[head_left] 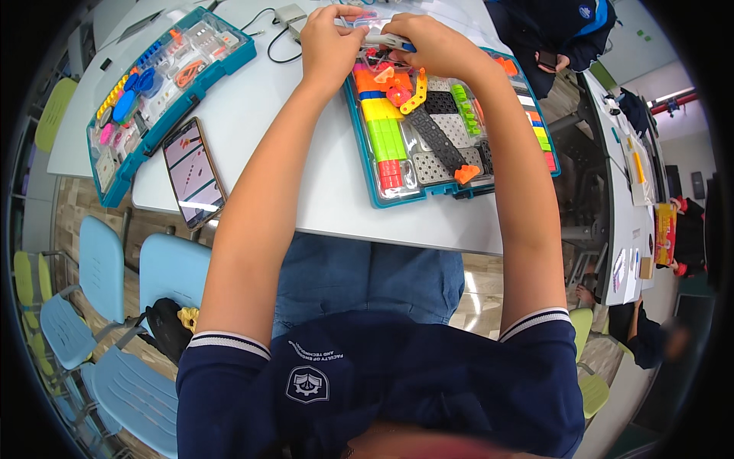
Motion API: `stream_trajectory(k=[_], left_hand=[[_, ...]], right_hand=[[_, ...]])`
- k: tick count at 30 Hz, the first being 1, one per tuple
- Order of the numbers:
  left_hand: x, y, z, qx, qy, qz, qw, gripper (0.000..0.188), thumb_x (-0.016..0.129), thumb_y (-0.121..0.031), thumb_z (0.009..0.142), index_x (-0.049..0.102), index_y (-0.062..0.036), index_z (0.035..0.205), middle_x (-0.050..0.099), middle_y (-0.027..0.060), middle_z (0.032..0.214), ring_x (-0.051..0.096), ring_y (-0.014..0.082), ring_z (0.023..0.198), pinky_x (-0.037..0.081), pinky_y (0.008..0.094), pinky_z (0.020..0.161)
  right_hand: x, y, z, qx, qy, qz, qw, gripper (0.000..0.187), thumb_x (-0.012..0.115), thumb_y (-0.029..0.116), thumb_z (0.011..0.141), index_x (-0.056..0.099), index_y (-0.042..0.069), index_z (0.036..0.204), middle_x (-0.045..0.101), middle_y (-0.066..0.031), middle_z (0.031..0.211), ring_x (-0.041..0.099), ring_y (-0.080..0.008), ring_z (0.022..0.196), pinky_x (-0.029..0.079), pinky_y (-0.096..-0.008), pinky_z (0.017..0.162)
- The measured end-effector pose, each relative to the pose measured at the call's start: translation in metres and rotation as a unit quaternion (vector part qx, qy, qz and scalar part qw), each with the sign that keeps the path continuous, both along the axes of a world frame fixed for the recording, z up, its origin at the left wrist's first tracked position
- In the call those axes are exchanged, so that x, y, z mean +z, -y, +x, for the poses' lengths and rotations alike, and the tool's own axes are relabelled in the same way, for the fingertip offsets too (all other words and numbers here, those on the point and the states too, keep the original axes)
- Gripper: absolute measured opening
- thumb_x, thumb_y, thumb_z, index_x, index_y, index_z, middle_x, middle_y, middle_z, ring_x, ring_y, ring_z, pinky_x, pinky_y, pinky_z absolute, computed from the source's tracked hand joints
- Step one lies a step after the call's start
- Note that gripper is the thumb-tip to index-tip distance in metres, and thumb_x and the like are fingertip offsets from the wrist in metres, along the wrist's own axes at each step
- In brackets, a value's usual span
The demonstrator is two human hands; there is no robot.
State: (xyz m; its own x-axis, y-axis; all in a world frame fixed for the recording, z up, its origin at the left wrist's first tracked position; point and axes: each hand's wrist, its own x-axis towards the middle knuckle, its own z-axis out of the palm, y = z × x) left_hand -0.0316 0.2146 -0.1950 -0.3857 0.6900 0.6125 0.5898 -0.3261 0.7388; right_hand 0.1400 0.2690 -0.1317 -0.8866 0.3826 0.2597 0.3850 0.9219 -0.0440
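Observation:
At the far edge of an open teal case [375, 180], both my hands work close together. My left hand [329, 46] is closed, fingertips and thumb pinching at something by a clear plastic piece; what it holds is partly hidden. My right hand [440, 46] is closed around a slim white-and-blue piece [388, 40] whose exact kind I cannot make out. Just below them, an assembly with a black perforated beam [436, 138], a yellow arm [417, 93] and orange ends lies across the case. Around it sit green blocks [388, 140] and other coloured building parts.
A second teal case [145, 141] with small parts stands at the left of the white table [264, 164]. A smartphone [193, 172] lies near the front edge. Behind is a grey box [290, 14] with a black cable. Another person [554, 38] stands at the far right.

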Motion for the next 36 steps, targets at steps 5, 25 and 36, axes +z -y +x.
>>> stream_trajectory(k=[5, 25, 36], left_hand=[[0.0, 0.0, 0.0, -0.033, 0.033, 0.001, 0.999, 0.028, 0.077, -0.012, 0.075, 0.069, -0.0042, 0.101, 0.067, 0.0074, 0.1, 0.07, 0.0154, 0.077, 0.054, 0.0269, 0.066], [0.012, 0.01, 0.007, -0.066, 0.111, 0.028, 0.991, 0.022, 0.063, 0.005, 0.074, 0.069, -0.0002, 0.094, 0.068, 0.0112, 0.09, 0.063, 0.0165, 0.069, 0.052, 0.0277, 0.063], [0.0, 0.0, -0.002, 0.003, -0.001, 0.009, 1.0, 0.029, 0.079, -0.017, 0.074, 0.07, -0.0069, 0.1, 0.068, 0.0067, 0.1, 0.069, 0.0147, 0.074, 0.053, 0.0272, 0.066]], right_hand=[[-0.001, -0.005, 0.002, 0.004, 0.031, 0.002, 1.0, 0.033, 0.072, 0.012, 0.079, 0.064, 0.004, 0.111, 0.066, -0.0153, 0.106, 0.061, -0.0324, 0.103, 0.049, -0.041, 0.088], [-0.006, -0.002, 0.001, -0.004, 0.031, 0.054, 0.998, 0.035, 0.072, 0.008, 0.077, 0.062, 0.004, 0.11, 0.064, -0.0138, 0.107, 0.06, -0.0319, 0.102, 0.049, -0.0407, 0.088], [-0.002, -0.01, -0.004, 0.017, 0.057, 0.054, 0.997, 0.025, 0.069, 0.017, 0.081, 0.061, 0.001, 0.099, 0.063, -0.0162, 0.099, 0.061, -0.034, 0.094, 0.049, -0.0423, 0.081]])
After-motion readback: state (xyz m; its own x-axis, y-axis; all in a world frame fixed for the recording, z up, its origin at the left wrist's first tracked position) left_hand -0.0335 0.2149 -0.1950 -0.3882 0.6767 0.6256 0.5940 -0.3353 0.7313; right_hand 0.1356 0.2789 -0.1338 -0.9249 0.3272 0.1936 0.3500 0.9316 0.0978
